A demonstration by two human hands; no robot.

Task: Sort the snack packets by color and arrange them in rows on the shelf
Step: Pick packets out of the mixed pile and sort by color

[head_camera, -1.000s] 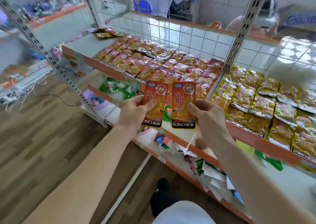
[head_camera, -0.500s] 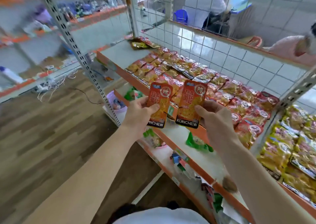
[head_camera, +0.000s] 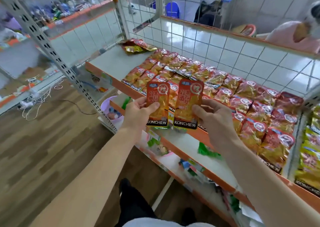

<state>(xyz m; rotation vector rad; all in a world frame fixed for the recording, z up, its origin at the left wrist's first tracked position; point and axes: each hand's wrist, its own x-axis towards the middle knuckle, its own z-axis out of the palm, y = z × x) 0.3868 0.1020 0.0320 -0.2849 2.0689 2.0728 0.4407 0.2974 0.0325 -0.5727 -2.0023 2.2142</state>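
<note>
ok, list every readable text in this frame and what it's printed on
"KONCHEW": black band at the bottom of the orange packet in the left hand.
"KONCHEW": same band on the orange packet in the right hand.
"KONCHEW": partly legible on front edges of the shelved red packets, cut off on some.
Large characters and round seal on both held packets: not legible.
Yellow packets: band cut off, unreadable.

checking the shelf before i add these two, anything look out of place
Yes: a small loose pile of packets lies crumpled at the far left corner of the shelf, apart from the neat rows of orange packets.
</note>
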